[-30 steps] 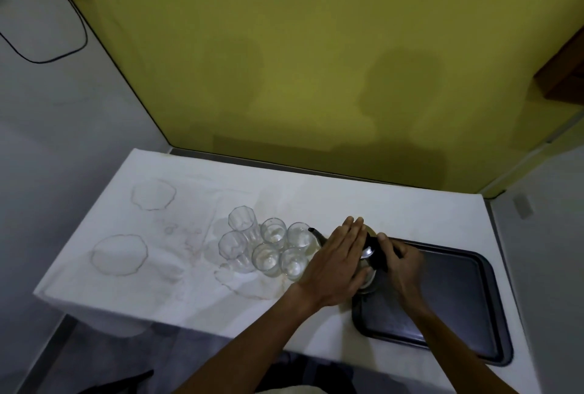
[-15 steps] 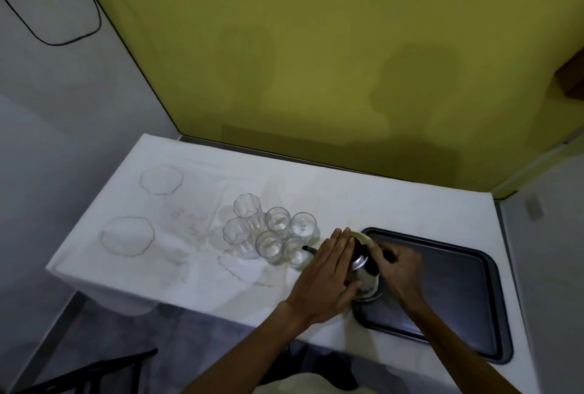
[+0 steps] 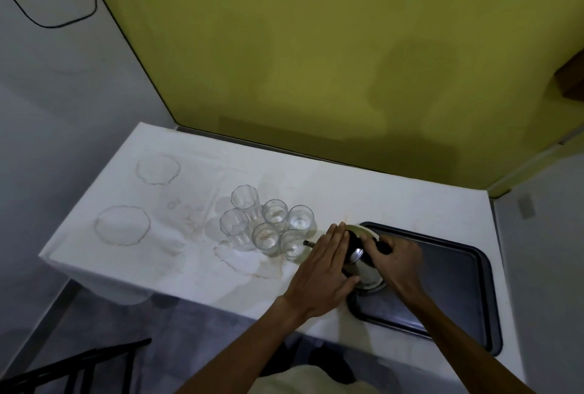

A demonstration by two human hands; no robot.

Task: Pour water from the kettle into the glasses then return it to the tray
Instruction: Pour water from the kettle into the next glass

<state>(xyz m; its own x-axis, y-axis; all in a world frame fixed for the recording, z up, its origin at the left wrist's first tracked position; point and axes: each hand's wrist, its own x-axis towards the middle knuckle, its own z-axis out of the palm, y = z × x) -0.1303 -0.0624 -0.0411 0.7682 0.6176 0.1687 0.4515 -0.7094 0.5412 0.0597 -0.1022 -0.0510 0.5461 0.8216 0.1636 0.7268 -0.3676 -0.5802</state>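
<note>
- The small steel kettle with a black handle and thin spout (image 3: 360, 262) is tipped toward the glasses, its base over the near-left corner of the flat black rectangular tray (image 3: 442, 286); whether the base touches the tray cannot be told.
- The right hand (image 3: 399, 262) has its grip clenched around the kettle's black handle, fingers wrapped over it.
- The left hand (image 3: 324, 267) lies flat against the kettle's left side, fingers straight and together; its grip is released, pressing rather than clasping.
- The spout tip points left and sits just at the rim of the nearest clear glass (image 3: 292, 243).
- 6 clear drinking glasses (image 3: 268, 224) stand upright in a tight cluster on the white cloth-covered desk (image 3: 347, 191), left of the kettle; the 2 on the left are taller and faceted.
- Whether water runs from the spout cannot be told; some of the smaller glasses seem to hold a little water.
- Ring-shaped water stains (image 3: 121, 224) mark the cloth at the desk's left end, and a wet patch (image 3: 246, 262) spreads in front of the glasses.
- The tray rests on the desk's right part, touching nothing else visible.
</note>
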